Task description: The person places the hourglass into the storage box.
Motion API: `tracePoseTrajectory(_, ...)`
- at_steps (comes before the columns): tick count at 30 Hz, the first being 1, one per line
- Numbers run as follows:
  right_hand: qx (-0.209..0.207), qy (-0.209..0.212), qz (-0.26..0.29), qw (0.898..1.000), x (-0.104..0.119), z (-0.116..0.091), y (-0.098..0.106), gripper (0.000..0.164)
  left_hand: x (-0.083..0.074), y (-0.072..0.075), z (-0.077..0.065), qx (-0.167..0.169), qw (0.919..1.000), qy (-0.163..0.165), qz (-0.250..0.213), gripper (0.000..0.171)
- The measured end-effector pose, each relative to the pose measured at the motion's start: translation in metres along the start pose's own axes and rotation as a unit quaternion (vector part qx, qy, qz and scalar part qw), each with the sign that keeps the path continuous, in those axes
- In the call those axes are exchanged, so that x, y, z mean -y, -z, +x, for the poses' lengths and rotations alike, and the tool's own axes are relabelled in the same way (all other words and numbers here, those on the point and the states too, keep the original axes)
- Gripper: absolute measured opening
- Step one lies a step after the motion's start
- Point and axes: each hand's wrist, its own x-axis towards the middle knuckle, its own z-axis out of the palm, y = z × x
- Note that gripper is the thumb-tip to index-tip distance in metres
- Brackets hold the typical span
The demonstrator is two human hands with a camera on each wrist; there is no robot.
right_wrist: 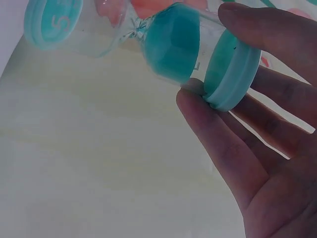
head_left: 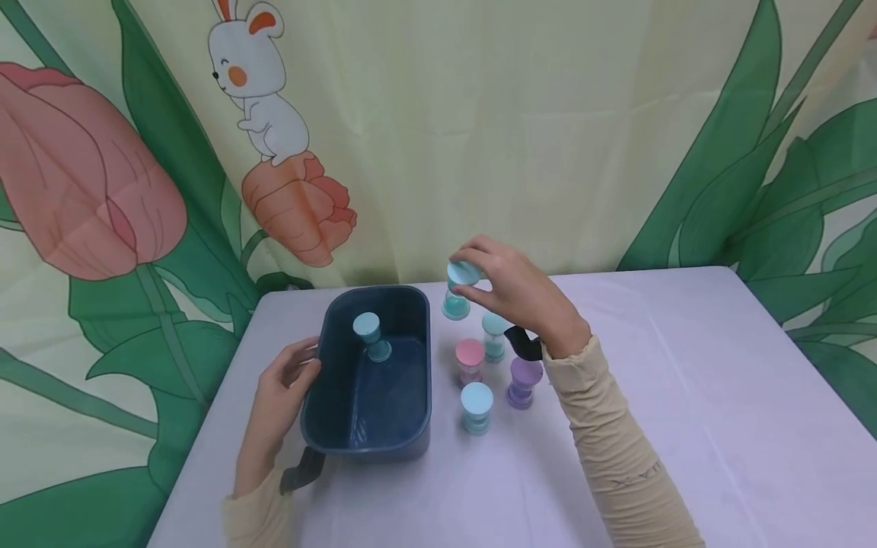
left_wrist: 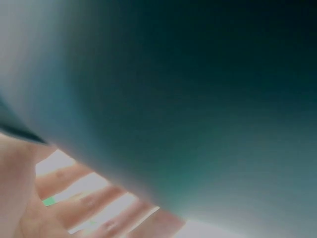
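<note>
Between the thumb and fingers of my right hand [head_left: 510, 285] is the cap of a teal sand timer [right_wrist: 171, 44]. Its sand shows in the bulb nearest the hand; whether its far end touches the table I cannot tell. My left hand [head_left: 284, 388] rests against the left side of a dark blue bin [head_left: 418, 441], fingers stretched along the outer wall in the left wrist view. Inside the bin stands a light blue sand timer [head_left: 367, 327]. Below my right hand stand a pink sand timer [head_left: 470, 354], a purple sand timer [head_left: 524, 377] and two light blue ones.
A white cloth covers the table [head_left: 685, 426]. Right behind its far edge hangs a printed curtain [head_left: 479, 137] with a rabbit, a carrot and tulips. Black straps [head_left: 303, 470] sit at both wrists.
</note>
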Motion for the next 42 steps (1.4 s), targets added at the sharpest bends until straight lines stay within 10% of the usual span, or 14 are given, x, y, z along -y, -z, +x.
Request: tracePoseTrajectory(42, 0.017, 0.017, 0.023, 0.999, 0.015, 0.031, -0.021, 0.032, -0.003, -0.002, 0.0, 0.002, 0.9999, 0.001, 0.016, 0.048)
